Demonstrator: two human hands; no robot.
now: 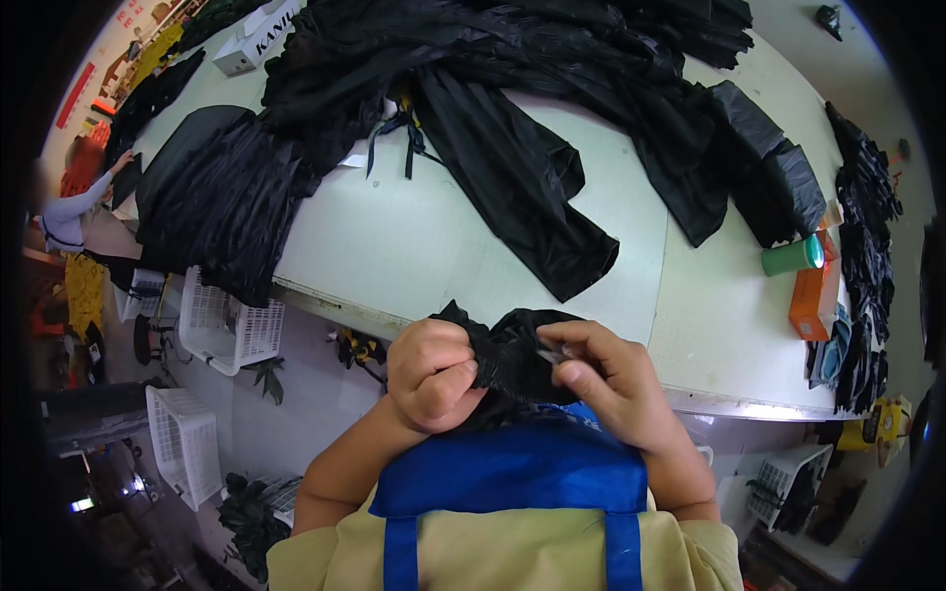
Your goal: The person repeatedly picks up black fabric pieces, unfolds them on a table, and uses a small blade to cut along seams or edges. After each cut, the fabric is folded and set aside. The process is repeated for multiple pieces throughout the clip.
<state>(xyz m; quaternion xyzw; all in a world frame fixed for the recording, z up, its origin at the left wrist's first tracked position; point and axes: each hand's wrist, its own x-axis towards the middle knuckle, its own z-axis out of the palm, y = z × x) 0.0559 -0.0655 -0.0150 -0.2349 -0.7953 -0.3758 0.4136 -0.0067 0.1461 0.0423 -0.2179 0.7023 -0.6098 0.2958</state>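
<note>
In front of my chest I hold a bunched black garment [514, 357]. My left hand [431, 374] is closed in a fist round its left side, with the fabric gathered against the fingers. My right hand [613, 372] is at the garment's right side, thumb and fingers pinched on a small metal tool [557, 356], which looks like thread snips. Its tip points left toward the fabric; most of it is hidden in the hand. Below the hands, part of the garment hangs over my blue apron [512, 468].
Ahead stands a white table [611, 286] heaped with black garments [463, 59]. An orange box [814, 300] and a green cylinder [791, 256] sit at its right. White plastic baskets [183, 445] stand on the floor at left. Another person [74, 212] works far left.
</note>
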